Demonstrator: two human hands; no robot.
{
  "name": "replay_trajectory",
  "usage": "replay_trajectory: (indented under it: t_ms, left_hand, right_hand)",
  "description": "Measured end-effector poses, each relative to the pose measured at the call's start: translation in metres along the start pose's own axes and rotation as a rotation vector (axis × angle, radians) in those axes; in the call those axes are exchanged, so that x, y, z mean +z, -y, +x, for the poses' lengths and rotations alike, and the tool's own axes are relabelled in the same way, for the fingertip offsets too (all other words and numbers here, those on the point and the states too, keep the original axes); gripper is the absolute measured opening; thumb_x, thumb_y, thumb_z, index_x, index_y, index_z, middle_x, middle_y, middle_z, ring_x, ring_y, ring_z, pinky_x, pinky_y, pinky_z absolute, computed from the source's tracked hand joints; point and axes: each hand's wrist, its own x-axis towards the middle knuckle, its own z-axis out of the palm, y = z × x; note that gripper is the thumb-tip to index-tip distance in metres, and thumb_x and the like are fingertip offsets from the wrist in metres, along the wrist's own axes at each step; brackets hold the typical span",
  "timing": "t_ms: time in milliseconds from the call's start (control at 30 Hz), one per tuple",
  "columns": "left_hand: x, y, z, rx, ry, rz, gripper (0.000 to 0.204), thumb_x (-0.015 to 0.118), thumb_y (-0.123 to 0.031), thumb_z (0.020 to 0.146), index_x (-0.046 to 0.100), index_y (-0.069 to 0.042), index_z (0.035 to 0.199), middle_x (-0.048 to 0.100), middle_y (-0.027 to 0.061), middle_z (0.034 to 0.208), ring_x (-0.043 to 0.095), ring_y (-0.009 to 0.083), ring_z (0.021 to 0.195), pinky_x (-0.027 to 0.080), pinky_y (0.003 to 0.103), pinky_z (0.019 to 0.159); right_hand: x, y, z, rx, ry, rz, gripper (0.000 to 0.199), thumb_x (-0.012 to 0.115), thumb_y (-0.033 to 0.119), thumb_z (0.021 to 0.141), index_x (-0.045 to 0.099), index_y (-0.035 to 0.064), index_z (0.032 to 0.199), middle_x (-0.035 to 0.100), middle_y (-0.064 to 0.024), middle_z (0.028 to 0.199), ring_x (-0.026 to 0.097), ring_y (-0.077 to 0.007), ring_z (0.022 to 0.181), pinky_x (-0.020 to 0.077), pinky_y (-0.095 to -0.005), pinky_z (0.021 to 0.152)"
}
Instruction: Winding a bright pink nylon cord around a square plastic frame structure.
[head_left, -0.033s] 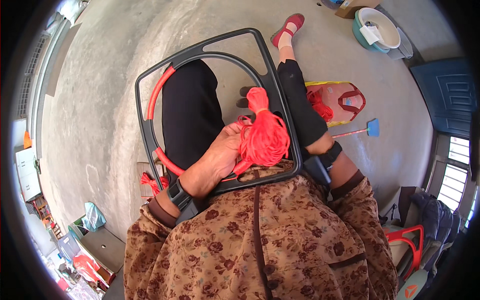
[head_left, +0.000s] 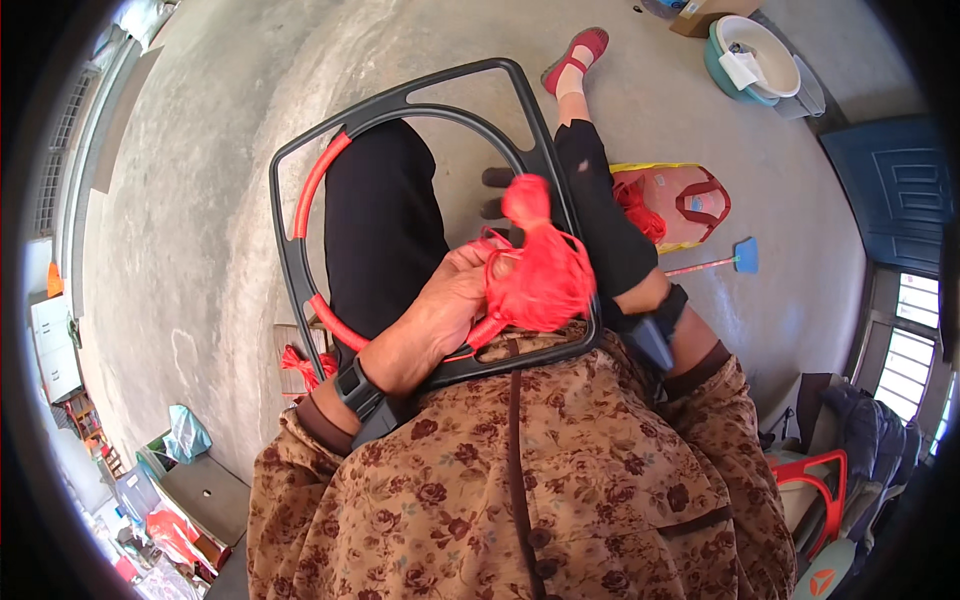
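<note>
The left hand [head_left: 445, 300] is curled shut on a bundle of red cord [head_left: 535, 275]. The bundle sits on the lap, just inside the near edge of a dark frame [head_left: 290, 270]. The frame lies across both legs, and red cord is wound round its left side. A bit of cord runs from the bundle down to the near edge of the frame.

The right hand is hidden under the frame and the leg, so I cannot tell if it is open or shut. Only the right wrist with a black band [head_left: 668, 305] shows.

On the floor to the right lie a red bag [head_left: 690, 205] and a small blue brush [head_left: 745, 255]. A white bowl [head_left: 760, 50] sits far off.
</note>
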Motion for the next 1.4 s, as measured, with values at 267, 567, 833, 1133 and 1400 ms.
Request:
replay_trajectory:
  t_ms: [267, 567, 833, 1133, 1400]
  left_hand:
    - [0.011, -0.006, -0.002, -0.012, -0.12, 0.141, 0.013, 0.065, -0.013, 0.092, 0.066, 0.0, 0.093, 0.068, 0.0058, 0.08, 0.065, 0.0118, 0.069, 0.055, 0.027, 0.068]
    - [0.016, -0.008, -0.001, -0.079, -0.16, 0.278, 0.018, 0.063, -0.022, 0.094, 0.063, -0.004, 0.091, 0.066, 0.0061, 0.074, 0.062, 0.0127, 0.058, 0.054, 0.026, 0.055]
    - [0.017, -0.012, -0.004, -0.181, -0.083, 0.355, 0.029, 0.059, -0.031, 0.096, 0.066, -0.003, 0.093, 0.065, 0.0051, 0.072, 0.061, 0.0108, 0.056, 0.052, 0.023, 0.053]
    - [0.017, -0.009, -0.009, -0.189, -0.077, 0.384, 0.031, 0.055, -0.03, 0.098, 0.065, -0.002, 0.096, 0.065, 0.0063, 0.071, 0.062, 0.012, 0.058, 0.053, 0.023, 0.053]
    - [0.019, -0.01, -0.003, -0.143, -0.139, 0.327, 0.023, 0.057, -0.028, 0.097, 0.063, -0.006, 0.097, 0.066, 0.009, 0.069, 0.063, 0.0135, 0.054, 0.053, 0.025, 0.048]
  right_hand:
    - [-0.019, 0.0, -0.005, -0.06, 0.078, -0.478, 0.026, 0.066, 0.01, 0.086, 0.062, -0.0038, 0.108, 0.065, -0.0061, 0.096, 0.061, -0.0129, 0.086, 0.0496, -0.0263, 0.077]
    - [-0.038, -0.039, -0.044, 0.086, -0.044, -0.402, 0.029, 0.067, 0.015, 0.086, 0.061, 0.0006, 0.111, 0.065, -0.0045, 0.098, 0.061, -0.0153, 0.086, 0.0505, -0.0289, 0.079]
    - [-0.086, -0.015, -0.065, -0.188, -0.363, 0.276, 0.049, 0.044, 0.032, 0.103, 0.037, 0.0027, 0.142, 0.054, -0.0103, 0.129, 0.061, -0.0218, 0.106, 0.0521, -0.0359, 0.092]
    - [-0.065, -0.027, -0.083, -0.222, -0.007, 0.41, 0.044, 0.047, 0.039, 0.101, 0.047, 0.0062, 0.13, 0.056, -0.0054, 0.107, 0.059, -0.0208, 0.092, 0.0482, -0.0329, 0.087]
    - [-0.059, -0.028, -0.099, -0.044, -0.351, 0.297, 0.04, 0.056, 0.042, 0.096, 0.054, 0.0082, 0.118, 0.057, -0.005, 0.106, 0.057, -0.0186, 0.099, 0.0455, -0.0314, 0.089]
